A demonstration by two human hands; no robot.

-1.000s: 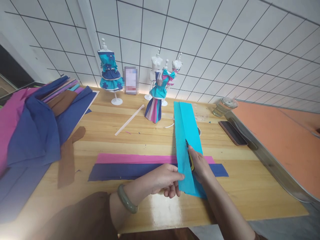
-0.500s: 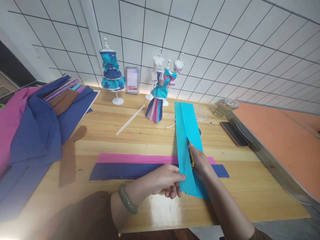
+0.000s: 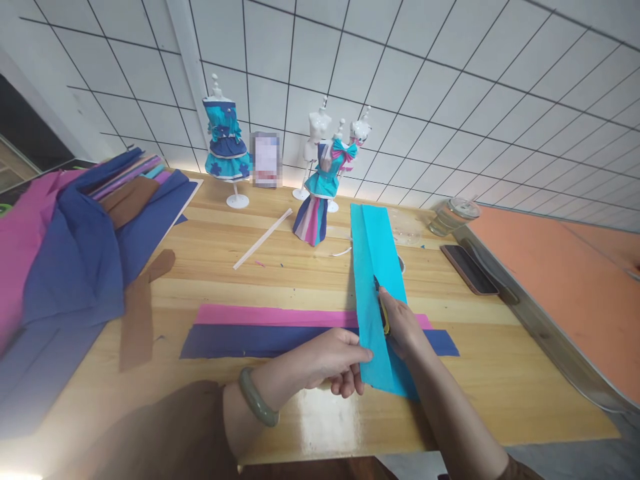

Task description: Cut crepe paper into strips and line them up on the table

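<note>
A long turquoise paper sheet (image 3: 383, 240) lies lengthwise away from me, split by a cut in its near half. My left hand (image 3: 340, 363) is closed on the sheet's near left edge, thumb on top. Scissors with yellow-and-black handles (image 3: 384, 317) sit in my right hand (image 3: 403, 327), their dark tips at the sheet's middle. How far the blades are apart is too small to tell. Under the sheet and both wrists run a pink strip (image 3: 275, 316) and a dark blue strip (image 3: 225, 341), left to right across the table.
Small dress forms, one in a blue dress (image 3: 227, 143) and one in a striped skirt (image 3: 313, 220), stand at the back. Coloured paper (image 3: 75, 247) is heaped at left. A glass (image 3: 453, 217) and a phone (image 3: 469, 269) are at right. A pale strip (image 3: 263, 239) lies mid-table.
The whole view has shifted very slightly. Both hands, the scissors and the turquoise sheet hold nearly the same positions.
</note>
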